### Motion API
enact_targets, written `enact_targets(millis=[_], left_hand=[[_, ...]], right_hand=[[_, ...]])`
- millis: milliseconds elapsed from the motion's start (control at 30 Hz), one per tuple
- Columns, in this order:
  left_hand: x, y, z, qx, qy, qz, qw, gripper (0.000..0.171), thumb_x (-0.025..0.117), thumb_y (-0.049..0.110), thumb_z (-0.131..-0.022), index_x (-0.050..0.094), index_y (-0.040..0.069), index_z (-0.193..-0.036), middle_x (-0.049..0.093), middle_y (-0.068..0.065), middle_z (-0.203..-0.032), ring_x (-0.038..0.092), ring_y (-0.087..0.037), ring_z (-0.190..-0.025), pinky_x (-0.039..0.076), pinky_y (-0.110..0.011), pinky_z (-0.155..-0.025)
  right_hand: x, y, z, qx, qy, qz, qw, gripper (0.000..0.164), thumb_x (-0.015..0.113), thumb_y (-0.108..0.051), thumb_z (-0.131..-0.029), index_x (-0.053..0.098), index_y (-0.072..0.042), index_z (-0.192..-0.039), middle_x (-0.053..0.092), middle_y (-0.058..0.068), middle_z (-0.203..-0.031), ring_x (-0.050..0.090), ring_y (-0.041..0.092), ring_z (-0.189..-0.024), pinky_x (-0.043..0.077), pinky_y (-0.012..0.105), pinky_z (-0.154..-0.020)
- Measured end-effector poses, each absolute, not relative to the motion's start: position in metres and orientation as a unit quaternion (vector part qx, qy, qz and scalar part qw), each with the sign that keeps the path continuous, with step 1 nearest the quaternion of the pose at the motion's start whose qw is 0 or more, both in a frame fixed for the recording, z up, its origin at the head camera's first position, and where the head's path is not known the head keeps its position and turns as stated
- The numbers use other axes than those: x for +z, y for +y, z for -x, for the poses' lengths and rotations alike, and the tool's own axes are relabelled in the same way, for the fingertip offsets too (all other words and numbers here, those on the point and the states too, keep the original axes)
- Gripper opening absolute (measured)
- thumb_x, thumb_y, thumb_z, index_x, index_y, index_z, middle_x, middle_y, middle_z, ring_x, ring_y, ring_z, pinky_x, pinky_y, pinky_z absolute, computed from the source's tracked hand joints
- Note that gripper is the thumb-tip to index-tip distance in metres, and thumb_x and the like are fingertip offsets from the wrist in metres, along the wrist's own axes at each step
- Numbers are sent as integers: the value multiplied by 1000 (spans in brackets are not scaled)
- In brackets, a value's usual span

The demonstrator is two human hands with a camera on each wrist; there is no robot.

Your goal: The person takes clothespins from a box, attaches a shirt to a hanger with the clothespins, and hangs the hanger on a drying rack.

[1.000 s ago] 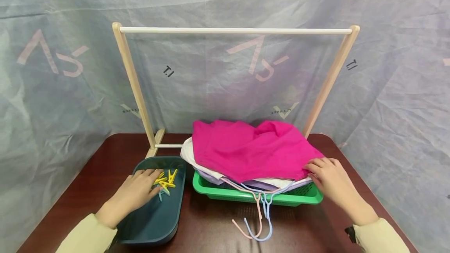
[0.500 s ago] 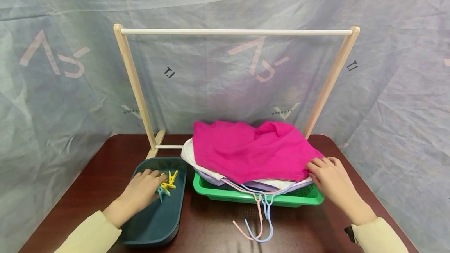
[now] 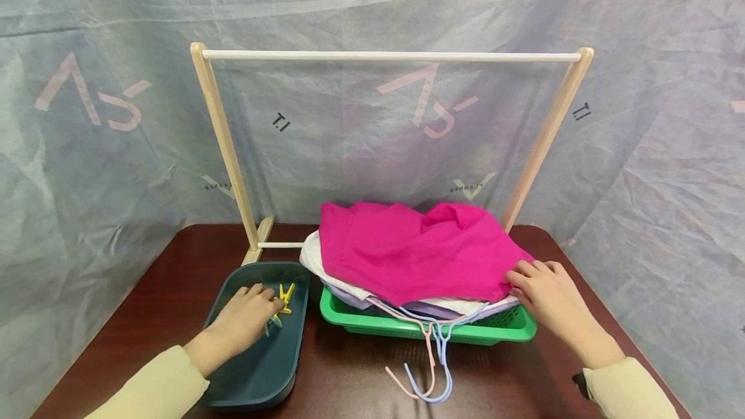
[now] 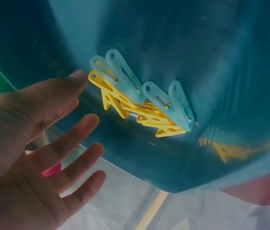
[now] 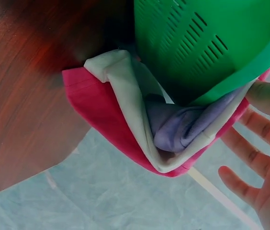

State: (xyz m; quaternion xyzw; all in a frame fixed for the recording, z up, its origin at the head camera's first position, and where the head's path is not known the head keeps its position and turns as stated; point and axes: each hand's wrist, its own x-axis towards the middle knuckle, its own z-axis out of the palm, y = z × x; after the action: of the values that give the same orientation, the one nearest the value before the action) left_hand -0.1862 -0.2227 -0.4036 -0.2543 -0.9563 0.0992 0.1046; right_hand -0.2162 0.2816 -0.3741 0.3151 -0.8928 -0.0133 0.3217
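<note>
My left hand point(image 3: 247, 315) is over a dark blue-green tray point(image 3: 254, 377), its fingertips by a small heap of clothespins. In the left wrist view several yellow clothespins point(image 4: 147, 120) and light blue clothespins point(image 4: 124, 76) lie together, and the spread fingers hold none of them. My right hand point(image 3: 550, 293) rests at the right edge of a bright pink garment point(image 3: 416, 251), which lies on top of a green basket point(image 3: 401, 326). The right wrist view shows its fingers mostly straight beside layered pink, white and purple cloth point(image 5: 178, 129).
A pink hanger point(image 3: 431, 367) and a blue hanger point(image 3: 447, 374) hook out over the basket's front. Behind stands a wooden rack with a white rod point(image 3: 390, 55). Everything sits on a dark brown table point(image 3: 157, 290) before a grey curtain point(image 3: 349, 121).
My left hand has shifted to the right within the tray and now covers more of the clothespins. The right hand stays at the pink garment's edge.
</note>
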Motion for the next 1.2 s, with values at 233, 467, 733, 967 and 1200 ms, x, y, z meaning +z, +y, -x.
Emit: enact_targets(millis=[233, 467, 733, 967, 1200], left_hand=[[-407, -218, 190, 92, -952, 272, 108, 33, 79, 1, -63, 68, 16, -91, 61, -7, -82, 54, -25, -78, 42, -39, -63], [-411, -217, 194, 90, -951, 279, 99, 33, 80, 1, -61, 70, 17, -88, 63, -5, -80, 54, -23, -75, 41, -38, -62], [-413, -214, 196, 101, -949, 283, 99, 29, 77, -1, -64, 69, 17, -85, 64, -6, -82, 54, -24, -75, 44, -42, -67], [-415, -211, 195, 129, -941, 295, 105, 28, 77, 1, -65, 69, 18, -86, 65, -7, -84, 58, -26, -80, 47, -50, -78], [-419, -212, 195, 167, -935, 291, 116, 26, 78, 5, -64, 69, 20, -83, 65, -5, -83, 57, -24, -78, 47, -45, -72]], right_hand=[[-375, 285, 217, 0, -890, -315, 330, 25, 77, -12, -62, 66, -15, -84, 56, 0, -80, 51, 21, -73, 37, 43, -71], [-378, 288, 220, 27, -885, -314, 344, 24, 72, -11, -62, 66, -15, -84, 59, 0, -82, 53, 21, -74, 37, 41, -71], [-376, 289, 221, 38, -882, -307, 355, 22, 70, -12, -63, 66, -13, -85, 60, -1, -80, 53, 21, -73, 38, 40, -68], [-373, 288, 220, 52, -882, -291, 366, 22, 70, -12, -64, 67, -12, -86, 62, 0, -82, 55, 21, -73, 39, 40, -66], [-369, 288, 222, 60, -875, -285, 386, 19, 68, -14, -66, 66, -11, -84, 63, 1, -81, 56, 22, -72, 38, 39, -62]])
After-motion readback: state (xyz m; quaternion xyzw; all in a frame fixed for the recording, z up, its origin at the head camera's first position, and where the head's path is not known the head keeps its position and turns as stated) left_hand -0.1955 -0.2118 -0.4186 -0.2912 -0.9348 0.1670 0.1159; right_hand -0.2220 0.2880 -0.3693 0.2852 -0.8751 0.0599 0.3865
